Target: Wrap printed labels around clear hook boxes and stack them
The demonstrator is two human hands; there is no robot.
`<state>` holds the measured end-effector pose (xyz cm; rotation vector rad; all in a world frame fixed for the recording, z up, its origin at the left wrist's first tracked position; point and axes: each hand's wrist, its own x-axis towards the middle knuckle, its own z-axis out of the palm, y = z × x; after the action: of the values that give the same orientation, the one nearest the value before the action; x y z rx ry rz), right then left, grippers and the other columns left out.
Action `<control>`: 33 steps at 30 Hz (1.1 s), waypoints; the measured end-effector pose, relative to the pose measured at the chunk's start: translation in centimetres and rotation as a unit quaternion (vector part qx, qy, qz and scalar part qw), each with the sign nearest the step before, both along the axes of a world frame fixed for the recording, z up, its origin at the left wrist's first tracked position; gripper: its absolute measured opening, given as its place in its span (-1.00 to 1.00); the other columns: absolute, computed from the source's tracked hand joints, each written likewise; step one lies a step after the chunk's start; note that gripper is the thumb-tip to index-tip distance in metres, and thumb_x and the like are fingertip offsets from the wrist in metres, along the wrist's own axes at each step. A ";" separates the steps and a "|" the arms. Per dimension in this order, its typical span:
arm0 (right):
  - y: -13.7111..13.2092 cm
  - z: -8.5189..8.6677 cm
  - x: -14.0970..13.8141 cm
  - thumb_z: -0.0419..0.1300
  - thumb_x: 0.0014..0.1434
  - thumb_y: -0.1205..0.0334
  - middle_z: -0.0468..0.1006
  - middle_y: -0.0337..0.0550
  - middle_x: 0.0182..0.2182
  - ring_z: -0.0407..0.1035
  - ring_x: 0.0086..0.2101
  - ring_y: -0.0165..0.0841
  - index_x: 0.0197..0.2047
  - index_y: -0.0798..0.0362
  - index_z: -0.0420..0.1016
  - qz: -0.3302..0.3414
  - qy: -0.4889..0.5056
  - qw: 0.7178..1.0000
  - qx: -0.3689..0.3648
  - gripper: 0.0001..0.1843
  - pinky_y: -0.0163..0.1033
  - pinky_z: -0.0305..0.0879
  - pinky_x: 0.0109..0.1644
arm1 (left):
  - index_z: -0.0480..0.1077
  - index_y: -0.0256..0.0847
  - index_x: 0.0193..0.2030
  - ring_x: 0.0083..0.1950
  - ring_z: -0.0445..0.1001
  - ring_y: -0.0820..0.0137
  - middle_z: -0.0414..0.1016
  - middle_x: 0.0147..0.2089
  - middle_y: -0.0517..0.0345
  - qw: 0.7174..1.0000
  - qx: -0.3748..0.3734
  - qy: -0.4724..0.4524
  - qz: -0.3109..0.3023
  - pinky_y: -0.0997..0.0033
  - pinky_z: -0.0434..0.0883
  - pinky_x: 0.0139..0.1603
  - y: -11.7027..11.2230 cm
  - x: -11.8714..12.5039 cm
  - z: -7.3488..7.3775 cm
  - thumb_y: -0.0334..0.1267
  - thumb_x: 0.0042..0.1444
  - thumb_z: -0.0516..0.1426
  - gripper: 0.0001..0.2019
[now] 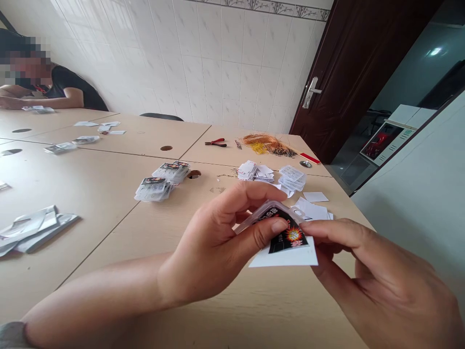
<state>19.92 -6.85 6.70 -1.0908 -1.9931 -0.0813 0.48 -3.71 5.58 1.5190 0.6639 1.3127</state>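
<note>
My left hand is closed round a clear plastic case, thumb on top and fingers behind it. A black printed card with a bright starburst and lettering shows at the case. From its near side sticks out a white paper card. My right hand pinches the right edge of the white card between thumb and forefinger; its other fingers are curled and partly hidden. How deep the white card reaches into the case cannot be seen.
Stacked cases with black labels stand left of my hands. Beyond lie white card piles, clear cases, loose cards, pliers and bundled orange strands. Plastic bags lie left. A person sits far left.
</note>
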 end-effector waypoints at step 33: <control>0.6 0.3 1.8 0.14 0.33 0.34 0.59 -0.49 -0.52 0.48 -0.56 -0.50 -0.29 -0.12 0.47 0.012 -0.066 0.996 -0.066 -0.82 -0.42 0.39 -0.42 | 0.52 -0.06 -0.02 -0.24 0.58 0.63 0.61 -0.16 0.32 0.990 0.114 0.052 0.066 0.83 0.49 -0.27 0.2 -1.3 1.3 -0.44 0.33 0.19 -0.81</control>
<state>21.71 -6.27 7.02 -1.1704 -2.1560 -0.0087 -0.78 -3.51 6.87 1.7635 0.7086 1.4560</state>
